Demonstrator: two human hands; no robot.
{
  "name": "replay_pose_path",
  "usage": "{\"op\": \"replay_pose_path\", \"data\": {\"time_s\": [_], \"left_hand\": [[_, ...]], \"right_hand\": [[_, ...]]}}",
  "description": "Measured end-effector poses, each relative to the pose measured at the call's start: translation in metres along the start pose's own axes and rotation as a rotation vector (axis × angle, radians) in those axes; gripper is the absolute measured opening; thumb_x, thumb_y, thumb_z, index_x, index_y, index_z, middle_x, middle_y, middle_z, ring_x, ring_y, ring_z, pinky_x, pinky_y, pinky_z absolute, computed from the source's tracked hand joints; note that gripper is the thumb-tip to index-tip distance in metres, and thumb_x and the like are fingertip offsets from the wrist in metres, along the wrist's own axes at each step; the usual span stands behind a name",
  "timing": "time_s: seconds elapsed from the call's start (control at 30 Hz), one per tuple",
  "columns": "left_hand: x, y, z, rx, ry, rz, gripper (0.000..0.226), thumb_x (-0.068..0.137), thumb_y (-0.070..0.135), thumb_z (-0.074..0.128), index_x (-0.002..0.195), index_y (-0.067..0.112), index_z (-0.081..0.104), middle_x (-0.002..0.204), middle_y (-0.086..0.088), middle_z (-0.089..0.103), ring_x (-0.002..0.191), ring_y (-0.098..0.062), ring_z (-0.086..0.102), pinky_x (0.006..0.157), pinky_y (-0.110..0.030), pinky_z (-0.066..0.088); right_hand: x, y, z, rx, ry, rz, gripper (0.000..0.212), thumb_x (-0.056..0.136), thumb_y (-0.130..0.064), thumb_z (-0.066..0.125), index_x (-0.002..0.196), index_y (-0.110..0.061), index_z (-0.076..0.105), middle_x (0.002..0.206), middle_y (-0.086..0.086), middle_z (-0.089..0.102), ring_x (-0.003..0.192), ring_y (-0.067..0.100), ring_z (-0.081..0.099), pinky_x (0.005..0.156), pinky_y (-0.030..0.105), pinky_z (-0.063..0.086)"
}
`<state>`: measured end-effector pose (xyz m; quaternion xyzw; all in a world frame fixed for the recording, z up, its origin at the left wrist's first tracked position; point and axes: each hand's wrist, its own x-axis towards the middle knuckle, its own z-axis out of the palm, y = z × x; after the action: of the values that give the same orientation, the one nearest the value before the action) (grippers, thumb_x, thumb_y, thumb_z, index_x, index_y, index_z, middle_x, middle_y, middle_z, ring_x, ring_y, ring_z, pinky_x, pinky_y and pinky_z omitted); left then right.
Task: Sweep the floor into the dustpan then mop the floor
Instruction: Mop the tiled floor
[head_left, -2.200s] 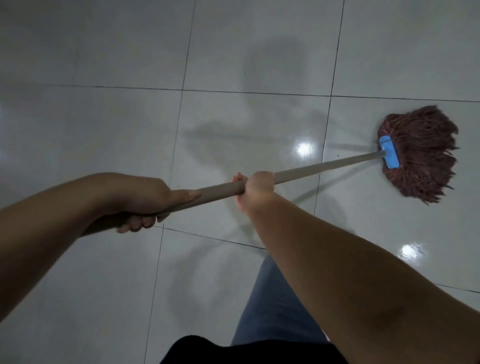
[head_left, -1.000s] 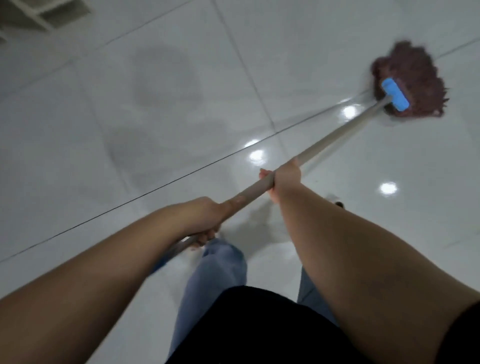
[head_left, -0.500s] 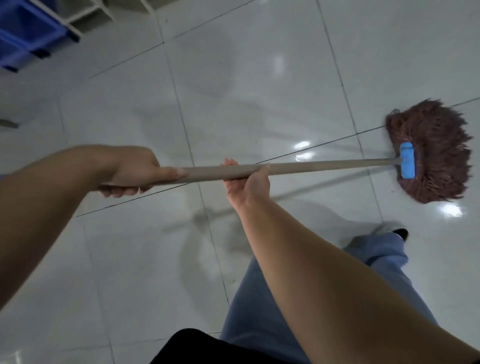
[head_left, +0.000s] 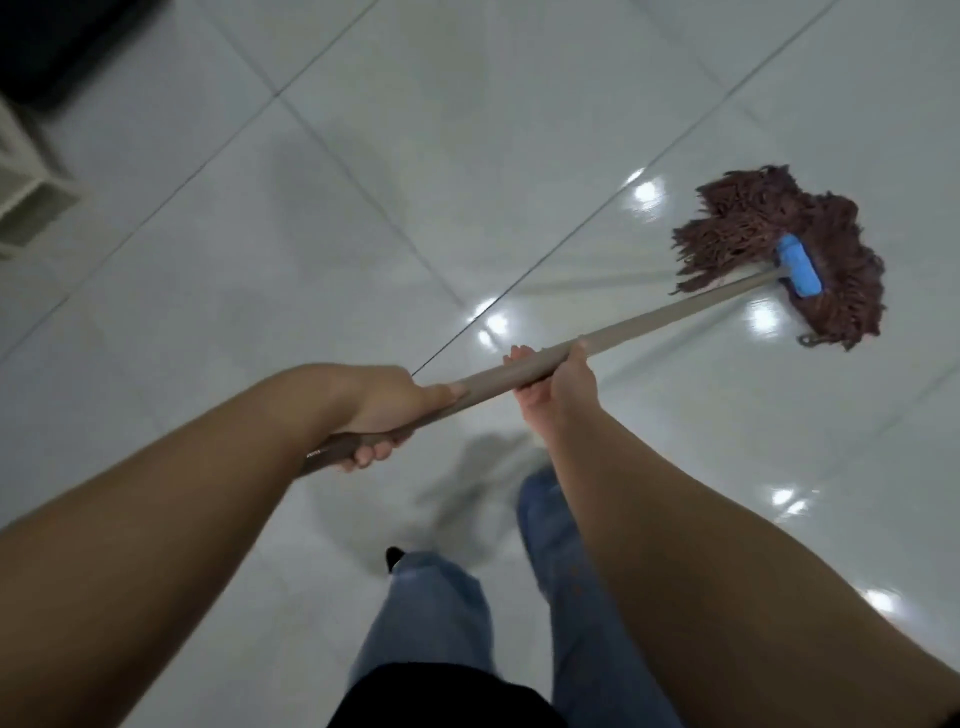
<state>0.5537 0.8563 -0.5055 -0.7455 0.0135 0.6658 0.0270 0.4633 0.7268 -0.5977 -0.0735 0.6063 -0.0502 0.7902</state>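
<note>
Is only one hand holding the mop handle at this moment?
No, both hold it: the left hand grips the mop handle near its end, the right hand further along.

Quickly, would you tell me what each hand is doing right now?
Left hand: grips the near end of the mop handle.
Right hand: grips the mop handle farther along, toward the mop head.
</note>
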Motion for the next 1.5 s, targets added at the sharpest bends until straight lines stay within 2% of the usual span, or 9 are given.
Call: {"op": "replay_pose_path", "data": {"time_s": [0.1,0.23,0.33,0.47,0.63,0.9,1.13,1.27,1.5], "left_hand": [[0.011,0.102,0.004,0.022,-0.026,0.035,0.067,0.079,0.075,0.036,0.061,0.012,0.040,0.034,-0.001,0.040,0.026,-0.016,0.033,0.039,-0.014,0.036],[0.011,0.217,0.011,0.036,0.005,0.125,0.062,0.085,0.069,0.033,0.064,0.011,0.040,0.031,0.002,0.037,0.023,-0.013,0.031,0.035,-0.013,0.034],[0.011,0.287,0.023,0.014,0.031,0.173,0.058,0.087,0.065,0.033,0.064,0.011,0.039,0.028,0.003,0.034,0.021,-0.011,0.027,0.033,-0.010,0.030],[0.017,0.367,0.048,-0.040,-0.023,0.197,0.061,0.079,0.073,0.037,0.061,0.015,0.043,0.032,0.004,0.035,0.023,-0.011,0.030,0.032,-0.013,0.032],[0.035,0.475,0.071,-0.014,-0.110,0.148,0.073,0.072,0.082,0.033,0.063,0.012,0.052,0.033,0.000,0.043,0.023,-0.014,0.038,0.038,-0.016,0.041],[0.028,0.657,0.081,-0.099,-0.206,0.136,0.060,0.082,0.071,0.036,0.069,0.012,0.041,0.028,0.002,0.035,0.019,-0.011,0.032,0.035,-0.012,0.035],[0.017,0.768,0.145,-0.103,-0.229,0.123,0.069,0.078,0.077,0.032,0.070,0.010,0.043,0.047,-0.002,0.040,0.022,-0.011,0.036,0.037,-0.012,0.038],[0.018,0.838,0.196,-0.136,-0.158,0.096,0.073,0.071,0.084,0.033,0.069,0.011,0.042,0.037,0.000,0.037,0.020,-0.012,0.032,0.036,-0.013,0.038],[0.007,0.982,0.287,-0.185,-0.074,0.083,0.078,0.068,0.088,0.028,0.066,0.011,0.043,0.028,0.000,0.034,0.019,-0.011,0.030,0.035,-0.012,0.037]], "right_hand": [[0.017,-0.096,-0.020,0.021,0.024,-0.035,0.050,0.100,-0.039,0.035,0.138,-0.006,0.031,0.120,0.023,0.057,0.109,0.031,0.059,0.078,0.038,0.048],[0.032,-0.190,-0.036,0.162,0.053,-0.085,0.031,0.100,-0.034,0.039,0.109,-0.005,0.043,0.082,0.015,0.056,0.070,0.021,0.058,0.075,0.037,0.049],[0.044,-0.249,-0.050,0.274,0.056,-0.089,0.036,0.099,-0.038,0.038,0.097,-0.003,0.046,0.077,0.011,0.050,0.062,0.019,0.053,0.072,0.034,0.049],[0.054,-0.317,-0.070,0.340,0.107,-0.069,0.045,0.097,-0.048,0.037,0.081,-0.006,0.043,0.063,0.007,0.045,0.039,0.016,0.051,0.050,0.030,0.047],[0.072,-0.409,-0.099,0.345,0.224,-0.045,0.053,0.093,-0.055,0.038,0.066,-0.010,0.039,0.033,0.002,0.041,0.037,0.014,0.040,0.036,0.011,0.039],[0.089,-0.578,-0.127,0.379,0.241,-0.184,0.046,0.090,-0.053,0.048,0.074,-0.011,0.038,0.056,0.001,0.035,0.037,0.011,0.036,0.035,0.009,0.034],[0.097,-0.692,-0.198,0.198,0.271,-0.073,0.049,0.094,-0.055,0.035,0.066,-0.014,0.030,0.034,-0.003,0.031,0.020,0.009,0.029,0.034,0.004,0.027],[0.103,-0.758,-0.249,0.185,0.251,-0.057,0.049,0.093,-0.055,0.037,0.065,-0.016,0.030,0.053,-0.005,0.027,0.019,0.008,0.028,0.032,0.004,0.027],[0.103,-0.897,-0.339,0.036,0.215,-0.078,0.044,0.095,-0.053,0.035,0.073,-0.015,0.038,0.043,-0.003,0.030,0.017,0.007,0.028,0.029,0.006,0.027]]}}
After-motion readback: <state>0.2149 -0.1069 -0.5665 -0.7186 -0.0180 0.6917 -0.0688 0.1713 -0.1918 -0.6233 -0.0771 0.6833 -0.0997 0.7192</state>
